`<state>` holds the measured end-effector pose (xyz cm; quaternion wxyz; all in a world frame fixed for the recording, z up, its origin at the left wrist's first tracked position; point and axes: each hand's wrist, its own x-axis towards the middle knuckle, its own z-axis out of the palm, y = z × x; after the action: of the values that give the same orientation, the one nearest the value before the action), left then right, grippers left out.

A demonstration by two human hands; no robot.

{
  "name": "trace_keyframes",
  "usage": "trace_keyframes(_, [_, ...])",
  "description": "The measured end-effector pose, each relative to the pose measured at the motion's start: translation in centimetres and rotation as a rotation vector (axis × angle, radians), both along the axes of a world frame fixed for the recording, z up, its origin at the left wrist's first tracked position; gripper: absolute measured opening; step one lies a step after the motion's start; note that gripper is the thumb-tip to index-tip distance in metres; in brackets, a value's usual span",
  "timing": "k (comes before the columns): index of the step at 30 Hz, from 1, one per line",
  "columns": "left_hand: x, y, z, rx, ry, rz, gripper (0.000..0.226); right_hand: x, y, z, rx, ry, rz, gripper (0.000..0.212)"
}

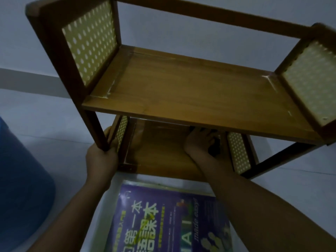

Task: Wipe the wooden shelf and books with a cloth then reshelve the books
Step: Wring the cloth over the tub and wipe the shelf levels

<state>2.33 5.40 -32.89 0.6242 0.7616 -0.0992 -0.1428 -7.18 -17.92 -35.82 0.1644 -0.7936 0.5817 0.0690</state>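
The upper board [181, 91] of the shelf [60, 57] lies bare and open from the front, walled by perforated side panels [91, 39] at each end. Below it the low gap is narrow, with the right hand [199, 142] reaching inside and the left hand [101, 157] at the front-left post [94, 128]. A purple book [169, 219] lies flat on the floor just before the shelf, and a blue bulk [21, 188] stands at the left.

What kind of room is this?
Probably a room at home, though that's a guess. A small two-tier wooden shelf with perforated side panels stands on a pale floor against a plain wall, with a purple-covered book lying nearby.
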Motion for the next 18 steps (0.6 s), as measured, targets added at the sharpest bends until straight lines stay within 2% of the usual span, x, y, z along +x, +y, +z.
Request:
trace_keyframes(5, [0.0,0.0,0.1,0.013,-0.010,-0.009,0.039,6.1,5.1,-0.1,0.018,-0.149,0.298,0.049])
trace_keyframes(11, [0.1,-0.1,-0.4,0.031,-0.041,0.005,0.037,10.6,8.5,-0.1,0.156,-0.251,0.623,0.068])
trace_keyframes(13, [0.1,-0.1,-0.4,0.020,-0.031,0.028,0.036,9.8,8.4,0.2,0.190,-0.297,0.667,0.059])
trace_keyframes(15, [0.0,-0.3,-0.4,0.006,-0.024,0.056,0.035,7.9,9.8,0.4,0.235,-0.309,0.777,0.040])
trace_keyframes(18, [0.0,-0.4,-0.4,-0.002,-0.028,0.095,0.037,4.1,13.6,0.3,0.201,-0.190,1.056,0.026])
